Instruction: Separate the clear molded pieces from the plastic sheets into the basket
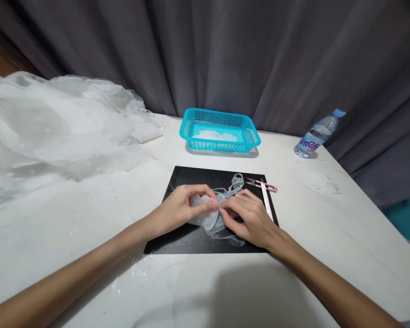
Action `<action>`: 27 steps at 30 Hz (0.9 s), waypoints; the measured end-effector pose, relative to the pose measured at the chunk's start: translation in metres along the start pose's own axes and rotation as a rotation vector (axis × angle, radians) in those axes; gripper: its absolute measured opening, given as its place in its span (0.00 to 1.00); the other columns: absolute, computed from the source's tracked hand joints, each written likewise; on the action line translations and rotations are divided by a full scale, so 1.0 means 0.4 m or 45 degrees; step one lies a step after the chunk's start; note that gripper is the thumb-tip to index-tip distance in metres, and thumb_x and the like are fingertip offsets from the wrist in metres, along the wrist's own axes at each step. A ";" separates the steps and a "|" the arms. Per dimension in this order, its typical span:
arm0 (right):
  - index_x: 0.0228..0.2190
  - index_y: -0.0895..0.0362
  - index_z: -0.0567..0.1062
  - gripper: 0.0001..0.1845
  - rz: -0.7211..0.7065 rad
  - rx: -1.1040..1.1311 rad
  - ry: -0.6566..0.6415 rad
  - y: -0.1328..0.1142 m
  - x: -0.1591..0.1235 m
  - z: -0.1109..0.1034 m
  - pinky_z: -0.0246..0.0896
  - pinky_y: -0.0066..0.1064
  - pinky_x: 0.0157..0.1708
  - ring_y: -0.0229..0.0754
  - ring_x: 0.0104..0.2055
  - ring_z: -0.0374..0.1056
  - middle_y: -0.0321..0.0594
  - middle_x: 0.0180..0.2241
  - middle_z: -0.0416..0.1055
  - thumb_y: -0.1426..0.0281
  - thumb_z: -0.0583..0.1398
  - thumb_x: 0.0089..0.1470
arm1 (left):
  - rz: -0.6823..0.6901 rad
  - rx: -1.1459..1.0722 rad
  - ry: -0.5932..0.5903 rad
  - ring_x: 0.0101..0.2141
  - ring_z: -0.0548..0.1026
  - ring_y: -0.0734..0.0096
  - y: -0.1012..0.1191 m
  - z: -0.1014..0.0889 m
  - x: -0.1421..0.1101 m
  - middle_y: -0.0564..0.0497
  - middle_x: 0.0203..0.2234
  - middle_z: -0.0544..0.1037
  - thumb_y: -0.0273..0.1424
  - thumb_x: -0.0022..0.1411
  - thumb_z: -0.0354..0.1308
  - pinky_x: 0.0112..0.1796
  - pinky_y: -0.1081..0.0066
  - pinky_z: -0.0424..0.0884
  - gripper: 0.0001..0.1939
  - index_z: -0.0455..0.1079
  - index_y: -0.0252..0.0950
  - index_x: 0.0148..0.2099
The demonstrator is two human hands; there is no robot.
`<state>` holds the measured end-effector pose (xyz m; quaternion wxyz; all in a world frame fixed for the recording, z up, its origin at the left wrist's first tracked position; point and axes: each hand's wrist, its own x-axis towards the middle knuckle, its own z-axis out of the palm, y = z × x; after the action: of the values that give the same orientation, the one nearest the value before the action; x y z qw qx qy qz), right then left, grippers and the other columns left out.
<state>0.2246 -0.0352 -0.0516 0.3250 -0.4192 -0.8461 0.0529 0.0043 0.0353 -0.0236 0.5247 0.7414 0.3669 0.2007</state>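
A black mat (191, 241) lies on the white table, and a small piece of sheer white lace fabric (230, 187) rests on it. My left hand (182, 205) is closed, its fingers pinching the fabric's left part. My right hand (249, 216) is closed too, pressing and pinching the same piece beside the left fingertips. The fabric's middle is hidden under my fingers. Small pink thread snips (261, 184) and a white ruler (267, 202) lie on the mat just right of my right hand.
A turquoise plastic basket (220, 136) with something white inside stands behind the mat. A big heap of white tulle (54, 123) fills the table's left. A water bottle (317, 135) lies at the back right. A grey curtain hangs behind.
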 end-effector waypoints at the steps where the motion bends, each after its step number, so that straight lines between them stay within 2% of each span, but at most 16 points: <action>1: 0.32 0.55 0.73 0.12 -0.056 -0.073 -0.001 -0.003 -0.001 0.000 0.61 0.36 0.42 0.40 0.29 0.65 0.36 0.27 0.73 0.74 0.55 0.68 | -0.021 -0.025 0.089 0.31 0.75 0.67 -0.011 -0.005 0.006 0.51 0.30 0.81 0.42 0.63 0.66 0.33 0.72 0.68 0.14 0.79 0.35 0.38; 4: 0.28 0.55 0.72 0.15 -0.256 -0.241 -0.002 -0.013 -0.004 -0.002 0.60 0.35 0.38 0.40 0.29 0.64 0.36 0.26 0.70 0.73 0.56 0.69 | -0.162 -0.232 0.535 0.27 0.76 0.67 -0.048 -0.037 0.032 0.50 0.27 0.80 0.42 0.60 0.66 0.29 0.72 0.69 0.15 0.74 0.34 0.36; 5: 0.28 0.55 0.72 0.15 -0.272 -0.260 0.006 -0.015 -0.005 -0.003 0.59 0.35 0.37 0.40 0.29 0.63 0.36 0.26 0.69 0.72 0.56 0.69 | -0.202 -0.299 0.612 0.25 0.75 0.68 -0.055 -0.048 0.039 0.51 0.25 0.78 0.43 0.59 0.66 0.27 0.72 0.68 0.16 0.73 0.34 0.36; 6: 0.28 0.55 0.73 0.15 -0.235 -0.261 0.020 -0.016 -0.006 -0.004 0.59 0.35 0.37 0.41 0.30 0.63 0.36 0.26 0.69 0.73 0.56 0.69 | -0.194 -0.312 0.617 0.24 0.74 0.70 -0.056 -0.057 0.043 0.52 0.24 0.77 0.42 0.59 0.67 0.27 0.73 0.68 0.16 0.73 0.34 0.37; 8: 0.34 0.57 0.76 0.11 -0.023 -0.229 0.071 -0.013 -0.007 -0.005 0.61 0.36 0.39 0.42 0.34 0.65 0.38 0.29 0.71 0.73 0.56 0.69 | -0.079 -0.287 0.530 0.28 0.75 0.71 -0.043 -0.061 0.040 0.52 0.29 0.79 0.42 0.60 0.68 0.31 0.74 0.69 0.15 0.74 0.35 0.38; 10: 0.44 0.58 0.78 0.10 0.226 -0.182 0.155 -0.009 -0.007 -0.009 0.63 0.37 0.43 0.45 0.40 0.67 0.43 0.37 0.73 0.72 0.56 0.70 | 0.024 -0.274 0.382 0.32 0.75 0.72 -0.015 -0.044 0.025 0.52 0.31 0.79 0.42 0.63 0.68 0.35 0.74 0.70 0.15 0.75 0.35 0.39; 13: 0.55 0.55 0.75 0.16 0.400 -0.093 0.261 -0.018 -0.007 -0.020 0.63 0.43 0.52 0.49 0.50 0.66 0.47 0.47 0.70 0.66 0.56 0.70 | 0.024 -0.400 0.225 0.29 0.74 0.73 0.026 -0.003 -0.003 0.54 0.27 0.78 0.42 0.67 0.65 0.34 0.74 0.69 0.14 0.73 0.35 0.41; 15: 0.54 0.53 0.76 0.16 0.398 -0.034 0.274 -0.033 -0.009 -0.027 0.62 0.47 0.55 0.52 0.53 0.64 0.48 0.50 0.68 0.62 0.60 0.68 | 0.001 -0.509 0.185 0.28 0.74 0.73 0.039 0.017 -0.015 0.54 0.27 0.78 0.41 0.67 0.65 0.32 0.75 0.69 0.14 0.70 0.36 0.41; 17: 0.46 0.52 0.78 0.11 0.377 0.035 0.260 -0.047 -0.011 -0.031 0.61 0.48 0.56 0.53 0.54 0.64 0.47 0.49 0.69 0.61 0.63 0.65 | -0.006 -0.590 0.185 0.29 0.75 0.73 0.040 0.027 -0.019 0.53 0.30 0.79 0.40 0.67 0.66 0.32 0.76 0.69 0.15 0.67 0.36 0.43; 20: 0.38 0.53 0.75 0.05 0.386 0.229 0.220 -0.050 -0.011 -0.032 0.63 0.43 0.51 0.49 0.48 0.68 0.43 0.42 0.73 0.65 0.61 0.67 | 0.015 -0.633 0.179 0.32 0.75 0.74 0.033 0.028 -0.018 0.55 0.32 0.78 0.37 0.65 0.69 0.34 0.76 0.69 0.16 0.67 0.37 0.47; 24: 0.39 0.53 0.74 0.05 0.492 0.605 0.200 -0.041 -0.006 -0.036 0.66 0.35 0.41 0.41 0.37 0.69 0.36 0.35 0.74 0.66 0.60 0.68 | 0.064 -0.538 -0.023 0.37 0.74 0.72 0.035 0.031 -0.021 0.54 0.35 0.76 0.35 0.63 0.70 0.39 0.74 0.71 0.14 0.72 0.35 0.46; 27: 0.45 0.53 0.75 0.07 0.529 0.783 0.163 -0.039 -0.005 -0.043 0.67 0.32 0.40 0.39 0.37 0.71 0.36 0.36 0.75 0.65 0.62 0.67 | 0.050 -0.475 -0.095 0.37 0.73 0.72 0.041 0.036 -0.027 0.52 0.35 0.76 0.37 0.68 0.66 0.38 0.74 0.69 0.11 0.74 0.34 0.42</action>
<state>0.2252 -0.0501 -0.0334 0.4703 -0.4672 -0.6655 0.3430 0.0125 0.0152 -0.0128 0.6623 0.6453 0.2893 0.2477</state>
